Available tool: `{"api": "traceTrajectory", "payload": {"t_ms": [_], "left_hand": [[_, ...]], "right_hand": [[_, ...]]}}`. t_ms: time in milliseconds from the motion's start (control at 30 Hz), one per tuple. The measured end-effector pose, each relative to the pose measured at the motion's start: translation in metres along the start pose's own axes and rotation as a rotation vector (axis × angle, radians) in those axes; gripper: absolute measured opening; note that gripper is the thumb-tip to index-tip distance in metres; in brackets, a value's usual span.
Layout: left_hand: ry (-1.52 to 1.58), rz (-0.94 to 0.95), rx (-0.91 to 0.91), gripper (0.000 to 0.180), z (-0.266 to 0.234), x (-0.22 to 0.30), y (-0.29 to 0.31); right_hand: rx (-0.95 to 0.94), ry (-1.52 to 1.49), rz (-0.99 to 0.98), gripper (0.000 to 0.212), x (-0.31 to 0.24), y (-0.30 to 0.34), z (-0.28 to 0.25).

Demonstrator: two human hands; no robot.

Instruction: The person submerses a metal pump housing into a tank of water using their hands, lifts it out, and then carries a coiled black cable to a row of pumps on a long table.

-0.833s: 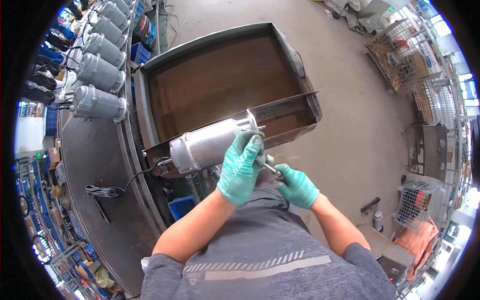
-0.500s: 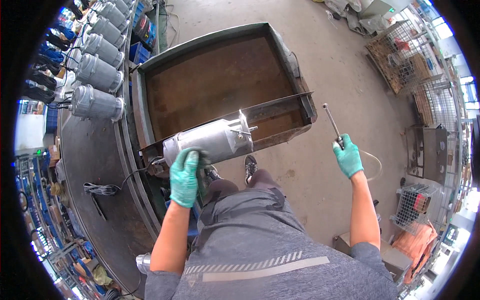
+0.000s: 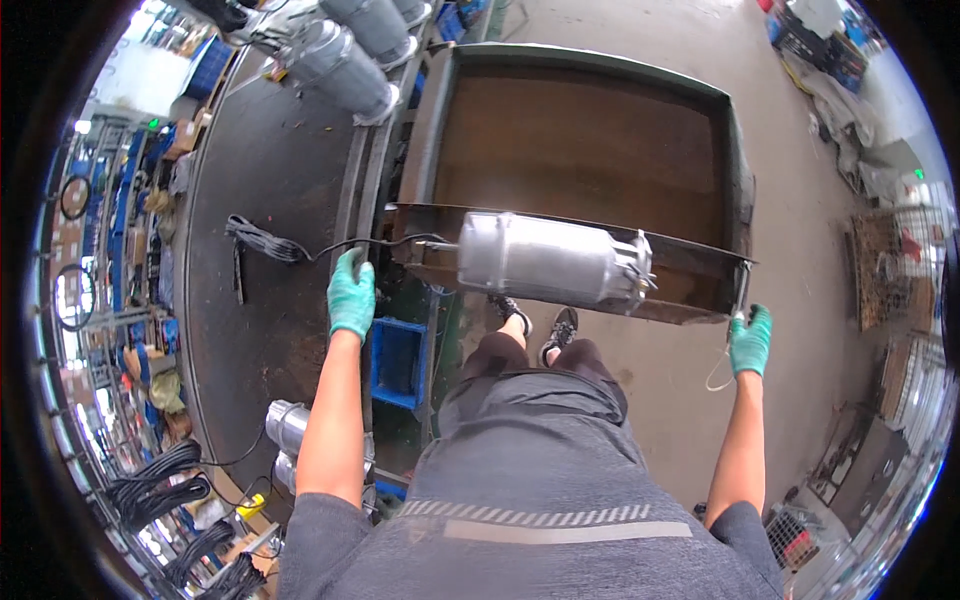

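Note:
A silver cylindrical motor [image 3: 545, 258] lies on its side across the near bar of a rusty metal tank [image 3: 590, 63]. From its left end a black cable [image 3: 385, 240] runs onto the workbench. My left hand [image 3: 351, 297], in a green glove, is at the bench's edge just below that cable, fingers apart and nothing seen in it. By the tank's near right corner, my gloved right hand [image 3: 750, 342] is closed around a slim metal wand [image 3: 742, 288] that points away from me. A thin pale hose [image 3: 716, 377] hangs beside this hand.
The dark workbench [image 3: 290, 150] runs along my left, with a coiled cable [image 3: 262, 238] on it. More silver motors [image 3: 345, 70] stand at its far end. A blue crate [image 3: 398, 362] sits below the bench edge. Wire cages [image 3: 885, 265] stand at the right.
My left hand has left the motor's end and moved left to the bench edge. The wand in my right hand has come beside the tank's corner. My view has turned left.

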State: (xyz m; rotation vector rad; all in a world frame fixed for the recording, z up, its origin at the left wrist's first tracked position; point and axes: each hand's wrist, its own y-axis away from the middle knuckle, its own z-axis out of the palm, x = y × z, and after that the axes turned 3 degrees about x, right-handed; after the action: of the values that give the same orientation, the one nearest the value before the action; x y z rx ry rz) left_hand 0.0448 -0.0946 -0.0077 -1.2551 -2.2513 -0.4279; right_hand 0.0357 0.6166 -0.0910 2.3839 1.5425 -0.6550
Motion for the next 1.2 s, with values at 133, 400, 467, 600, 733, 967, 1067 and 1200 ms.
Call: {"api": "traceTrajectory", "payload": {"t_ms": [133,400,467,600,733,967,1067,1200], "left_hand": [[-0.542,0.257,-0.183,0.054,0.01,-0.036,-0.037],[-0.994,0.385,-0.85,0.056,-0.018,0.021,-0.072],[-0.887,0.52,-0.68,0.056,-0.024,-0.02,-0.072],[-0.664,0.659,-0.549,0.057,-0.01,-0.02,-0.08],[-0.733,0.587,-0.662,0.045,0.007,-0.022,-0.079],[-0.467,0.493,-0.72,0.032,-0.066,-0.037,-0.092],[-0.26,0.56,-0.423,0.024,-0.067,-0.014,-0.103],[0.064,0.462,-0.278,0.02,-0.059,0.038,-0.126]], "right_hand": [[-0.294,-0.375,-0.093,0.026,-0.166,0.008,-0.043],[-0.553,-0.135,-0.567,0.041,-0.294,0.032,-0.013],[-0.621,-0.128,-0.557,0.037,-0.294,0.026,-0.009],[-0.699,-0.131,-0.506,0.029,-0.301,0.023,-0.01],[-0.723,-0.164,-0.473,0.025,-0.305,0.023,-0.005],[-0.703,-0.24,-0.522,0.026,-0.301,0.014,-0.004],[-0.865,-0.392,-0.234,0.029,-0.326,-0.005,-0.017],[-0.808,-0.273,-0.33,0.028,-0.346,-0.036,-0.042]]}}
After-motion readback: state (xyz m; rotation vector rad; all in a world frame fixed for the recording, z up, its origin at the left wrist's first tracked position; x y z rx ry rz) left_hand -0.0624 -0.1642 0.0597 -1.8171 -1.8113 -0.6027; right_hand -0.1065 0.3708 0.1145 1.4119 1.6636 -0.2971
